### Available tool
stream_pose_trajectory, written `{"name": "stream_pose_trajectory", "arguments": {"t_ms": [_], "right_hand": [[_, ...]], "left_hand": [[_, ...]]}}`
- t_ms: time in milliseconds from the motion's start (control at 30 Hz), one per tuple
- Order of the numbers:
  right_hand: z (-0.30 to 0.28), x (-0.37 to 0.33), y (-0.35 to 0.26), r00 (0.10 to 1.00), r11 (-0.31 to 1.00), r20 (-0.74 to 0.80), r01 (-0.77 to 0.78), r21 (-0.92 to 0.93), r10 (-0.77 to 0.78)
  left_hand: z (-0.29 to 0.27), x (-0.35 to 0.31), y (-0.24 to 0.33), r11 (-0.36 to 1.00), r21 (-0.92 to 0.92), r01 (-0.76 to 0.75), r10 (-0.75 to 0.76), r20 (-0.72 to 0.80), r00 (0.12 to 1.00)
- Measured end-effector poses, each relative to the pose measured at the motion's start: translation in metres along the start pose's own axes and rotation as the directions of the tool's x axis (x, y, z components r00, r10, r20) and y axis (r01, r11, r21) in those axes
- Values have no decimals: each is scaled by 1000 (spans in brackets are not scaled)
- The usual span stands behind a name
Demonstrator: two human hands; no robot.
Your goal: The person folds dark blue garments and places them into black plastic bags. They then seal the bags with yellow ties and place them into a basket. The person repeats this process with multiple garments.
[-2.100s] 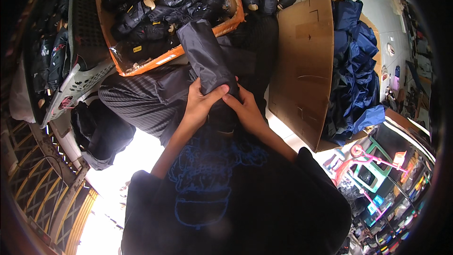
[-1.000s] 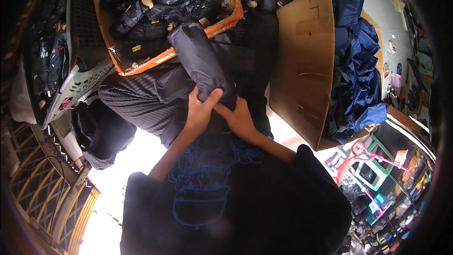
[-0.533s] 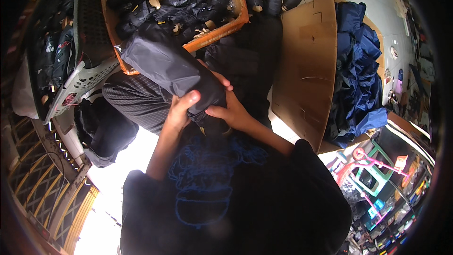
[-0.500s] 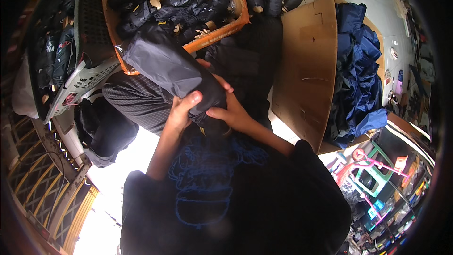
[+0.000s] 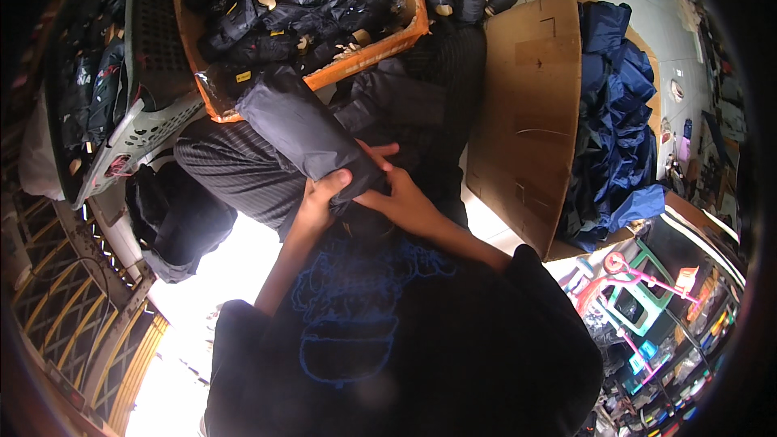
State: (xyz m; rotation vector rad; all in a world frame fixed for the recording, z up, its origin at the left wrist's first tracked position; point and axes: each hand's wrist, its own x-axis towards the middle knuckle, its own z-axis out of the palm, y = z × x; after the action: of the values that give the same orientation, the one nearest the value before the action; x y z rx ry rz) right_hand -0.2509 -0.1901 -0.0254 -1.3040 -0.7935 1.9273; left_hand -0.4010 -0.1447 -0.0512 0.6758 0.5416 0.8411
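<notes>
A dark grey-black folded umbrella (image 5: 303,129) in smooth fabric lies slantwise over my lap, its far end up against the orange crate. Around its near end on the left side wraps my left hand (image 5: 322,197), thumb on top. My right hand (image 5: 398,194) holds the same near end from the right, with its thumb below and some fingers stretched along the far side. No handle shows on this umbrella; its near tip is partly hidden by my hands.
Just ahead stands an orange crate (image 5: 368,50) full of black folded umbrellas with light wooden handles. A grey plastic basket (image 5: 154,133) with more is at the left. On the right, a cardboard box (image 5: 522,125) holds dark blue fabric (image 5: 611,121). A black bag (image 5: 182,226) lies at the left.
The umbrella's far end has shifted a little to the right and nearer to me. My right hand has moved slightly, its fingers now more stretched out.
</notes>
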Motion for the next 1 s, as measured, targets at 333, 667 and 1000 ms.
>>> {"name": "stream_pose_trajectory", "arguments": {"t_ms": [333,667,1000], "right_hand": [[-8,6,2,995,992,77,-79,98,71],[-11,12,7,976,865,214,-138,483,36],[-18,19,17,984,966,154,44,256,-86]], "left_hand": [[-8,3,-8,1000,25,10,-11,71,997],[-26,10,3,998,65,-26,12,210,978],[-12,5,17,997,74,27,-9,-226,974]]}}
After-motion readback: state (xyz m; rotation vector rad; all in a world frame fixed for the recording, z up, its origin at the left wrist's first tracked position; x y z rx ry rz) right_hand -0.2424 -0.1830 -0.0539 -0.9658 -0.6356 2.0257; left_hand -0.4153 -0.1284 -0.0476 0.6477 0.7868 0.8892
